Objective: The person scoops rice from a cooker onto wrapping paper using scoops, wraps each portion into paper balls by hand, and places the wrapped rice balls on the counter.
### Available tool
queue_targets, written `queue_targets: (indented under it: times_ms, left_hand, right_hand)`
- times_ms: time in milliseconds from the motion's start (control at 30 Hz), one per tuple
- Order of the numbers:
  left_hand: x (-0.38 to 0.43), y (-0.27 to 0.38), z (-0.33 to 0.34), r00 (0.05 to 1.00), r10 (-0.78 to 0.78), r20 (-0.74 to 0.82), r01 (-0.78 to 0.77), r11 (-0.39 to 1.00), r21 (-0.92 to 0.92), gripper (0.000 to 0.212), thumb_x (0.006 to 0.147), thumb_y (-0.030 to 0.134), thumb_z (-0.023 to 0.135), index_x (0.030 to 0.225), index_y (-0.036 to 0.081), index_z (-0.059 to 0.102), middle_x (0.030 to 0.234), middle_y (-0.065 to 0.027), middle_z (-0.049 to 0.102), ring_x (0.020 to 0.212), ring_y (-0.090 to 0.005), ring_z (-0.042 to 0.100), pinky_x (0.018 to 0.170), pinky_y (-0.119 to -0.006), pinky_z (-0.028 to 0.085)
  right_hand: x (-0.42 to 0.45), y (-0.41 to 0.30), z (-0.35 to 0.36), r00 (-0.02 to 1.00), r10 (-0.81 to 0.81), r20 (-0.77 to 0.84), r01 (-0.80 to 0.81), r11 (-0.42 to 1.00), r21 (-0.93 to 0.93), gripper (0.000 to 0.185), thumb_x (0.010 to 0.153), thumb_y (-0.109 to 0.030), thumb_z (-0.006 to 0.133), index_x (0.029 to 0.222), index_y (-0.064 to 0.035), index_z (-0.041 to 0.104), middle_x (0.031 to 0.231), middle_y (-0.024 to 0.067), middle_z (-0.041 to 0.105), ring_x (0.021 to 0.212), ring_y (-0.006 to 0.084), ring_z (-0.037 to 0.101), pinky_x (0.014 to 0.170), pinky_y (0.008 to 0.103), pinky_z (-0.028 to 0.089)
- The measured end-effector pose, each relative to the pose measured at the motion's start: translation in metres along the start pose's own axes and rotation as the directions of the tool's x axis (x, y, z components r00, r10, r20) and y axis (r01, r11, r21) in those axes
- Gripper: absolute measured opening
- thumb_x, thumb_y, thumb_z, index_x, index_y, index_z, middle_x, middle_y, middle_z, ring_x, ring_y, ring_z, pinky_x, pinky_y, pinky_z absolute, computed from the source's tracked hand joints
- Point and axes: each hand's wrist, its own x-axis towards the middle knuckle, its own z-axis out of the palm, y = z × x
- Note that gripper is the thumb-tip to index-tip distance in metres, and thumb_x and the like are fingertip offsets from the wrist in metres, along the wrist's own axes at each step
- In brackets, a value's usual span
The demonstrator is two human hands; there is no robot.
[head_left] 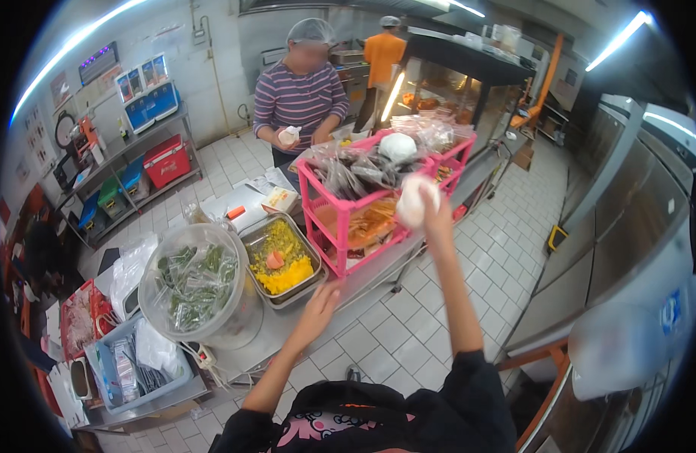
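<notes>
My right hand (436, 214) grips a round white wrapped bundle (413, 199), blurred, in front of the pink plastic rack (342, 240). Another white bundle (397, 146) lies on the dark plastic packets (348, 170) on the rack's upper tier. My left hand (323, 301) holds nothing that I can see; its fingers extend beside the near corner of a steel tray (316, 261). In that tray are yellow rice (288, 276) and a small orange cup (275, 260). Left of it, bagged green leaves (195, 283) fill a large translucent tub (150, 308).
Across the steel table (268, 345), a person in a striped shirt (299, 93) holds a white wrapped piece (289, 136). Farther back stands a person in orange (384, 56) near a lit glass display case (438, 85). A blue crate (183, 376) sits at the lower left; steel cabinets (625, 209) line the right.
</notes>
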Motion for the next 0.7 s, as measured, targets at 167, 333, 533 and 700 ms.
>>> queue_targets:
  times_ms: [167,333,533,700]
  left_hand:
    - [-0.041,-0.066,-0.013,0.723,-0.56,0.405,0.638,0.766,-0.08,0.043,0.096,0.035,0.033,0.113,0.001,0.053,0.11,-0.0102,0.057,0.101,-0.0175,0.055,0.086,-0.029,0.042]
    - [-0.086,-0.109,-0.008,0.614,-0.675,0.409,0.787,0.483,-0.384,0.045,0.095,0.038,0.033,0.117,0.003,0.051,0.112,-0.0089,0.056,0.099,-0.0169,0.055,0.084,-0.028,0.043]
    - [-0.04,-0.099,-0.023,0.667,-0.584,0.462,0.74,0.593,-0.319,0.04,0.096,0.033,0.035,0.118,0.003,0.05,0.109,-0.0093,0.057,0.097,-0.0161,0.055,0.085,-0.029,0.043]
    - [0.022,-0.114,-0.013,0.684,-0.438,0.583,0.663,0.708,-0.244,0.037,0.095,0.029,0.038,0.115,0.0,0.051,0.099,-0.0092,0.06,0.093,-0.0163,0.057,0.084,-0.03,0.044]
  right_hand:
    - [0.196,-0.039,0.03,0.92,-0.084,0.382,0.281,0.821,-0.497,0.053,0.072,-0.038,0.069,0.105,0.0013,0.057,0.093,0.0105,0.063,0.077,0.0178,0.061,0.07,0.0285,0.049]
    - [0.284,0.025,0.085,0.652,0.403,0.643,0.395,0.543,-0.741,0.071,0.069,-0.054,0.065,0.112,0.0022,0.056,0.107,0.0161,0.059,0.092,0.0223,0.058,0.079,0.0311,0.047]
    - [0.263,0.015,0.142,0.544,0.731,0.412,0.519,0.093,-0.85,0.085,0.072,-0.072,0.046,0.108,0.004,0.056,0.111,0.0194,0.056,0.098,0.0288,0.056,0.082,0.0346,0.045]
    - [0.26,0.004,0.09,0.802,0.222,0.555,0.447,0.394,-0.803,0.054,0.085,-0.052,0.046,0.094,-0.0008,0.061,0.092,0.0124,0.063,0.085,0.023,0.06,0.073,0.0359,0.049]
